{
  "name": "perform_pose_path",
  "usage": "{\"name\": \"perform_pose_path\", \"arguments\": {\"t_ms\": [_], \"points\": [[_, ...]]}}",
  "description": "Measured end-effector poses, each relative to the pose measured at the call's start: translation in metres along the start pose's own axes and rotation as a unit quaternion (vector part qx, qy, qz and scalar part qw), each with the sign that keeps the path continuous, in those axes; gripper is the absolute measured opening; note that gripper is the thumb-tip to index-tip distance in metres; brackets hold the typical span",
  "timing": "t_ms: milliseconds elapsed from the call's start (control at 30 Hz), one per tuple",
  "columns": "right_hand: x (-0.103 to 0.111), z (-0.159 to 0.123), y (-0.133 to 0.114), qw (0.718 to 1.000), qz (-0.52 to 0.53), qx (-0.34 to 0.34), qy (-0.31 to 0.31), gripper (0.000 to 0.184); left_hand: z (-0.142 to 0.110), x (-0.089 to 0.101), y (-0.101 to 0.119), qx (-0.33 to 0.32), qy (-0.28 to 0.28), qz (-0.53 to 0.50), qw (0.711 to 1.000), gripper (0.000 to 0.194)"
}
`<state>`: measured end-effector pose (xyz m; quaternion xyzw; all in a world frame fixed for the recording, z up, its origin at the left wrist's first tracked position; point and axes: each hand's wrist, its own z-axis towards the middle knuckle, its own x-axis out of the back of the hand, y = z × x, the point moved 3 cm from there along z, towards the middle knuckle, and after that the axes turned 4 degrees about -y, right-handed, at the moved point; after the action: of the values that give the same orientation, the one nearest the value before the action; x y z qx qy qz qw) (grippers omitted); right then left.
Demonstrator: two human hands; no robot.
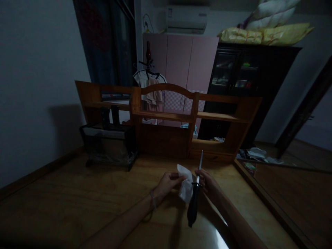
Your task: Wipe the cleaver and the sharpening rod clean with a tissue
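Observation:
My left hand (169,182) is closed on a crumpled white tissue (185,183), held above a wooden desk (90,204). My right hand (207,180) is closed around a knife-like tool (195,193) near the joint of blade and handle. Its thin bright blade (200,160) points up and away from me, and its black handle (193,208) hangs down toward me. The tissue sits just left of the tool, close to the guard. A thin band circles my left wrist.
A wooden shelf unit (181,117) stands across the desk's far edge, with a dark box (109,145) at its left. Behind are a pink wardrobe (181,62), a dark cabinet (249,76) and an air conditioner (186,19). The desk's right edge drops to the floor.

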<state>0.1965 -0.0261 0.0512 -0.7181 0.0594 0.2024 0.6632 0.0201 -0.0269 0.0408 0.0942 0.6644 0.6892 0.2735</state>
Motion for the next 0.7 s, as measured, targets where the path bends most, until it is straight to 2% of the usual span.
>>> {"name": "perform_pose_path", "arguments": {"t_ms": [167, 267, 467, 567, 700], "points": [[-0.005, 0.001, 0.0, 0.993, 0.083, -0.034, -0.082, 0.026, 0.006, 0.007, -0.011, -0.005, 0.015, -0.037, 0.999, 0.044], [-0.008, 0.0, 0.0, 0.99, 0.084, -0.013, -0.114, 0.019, 0.011, 0.011, -0.016, -0.017, 0.028, -0.061, 0.998, 0.043], [-0.01, -0.004, -0.002, 0.996, -0.012, 0.024, -0.088, 0.03, 0.008, 0.011, -0.006, -0.03, 0.052, -0.073, 0.996, 0.048], [-0.01, -0.006, -0.003, 0.997, -0.024, 0.036, -0.068, 0.029, 0.004, 0.006, 0.0, -0.032, 0.035, -0.063, 0.997, 0.048], [-0.011, -0.006, -0.002, 0.997, -0.034, 0.045, -0.053, 0.027, -0.002, -0.002, 0.001, 0.004, 0.003, -0.03, 1.0, 0.047]]}}
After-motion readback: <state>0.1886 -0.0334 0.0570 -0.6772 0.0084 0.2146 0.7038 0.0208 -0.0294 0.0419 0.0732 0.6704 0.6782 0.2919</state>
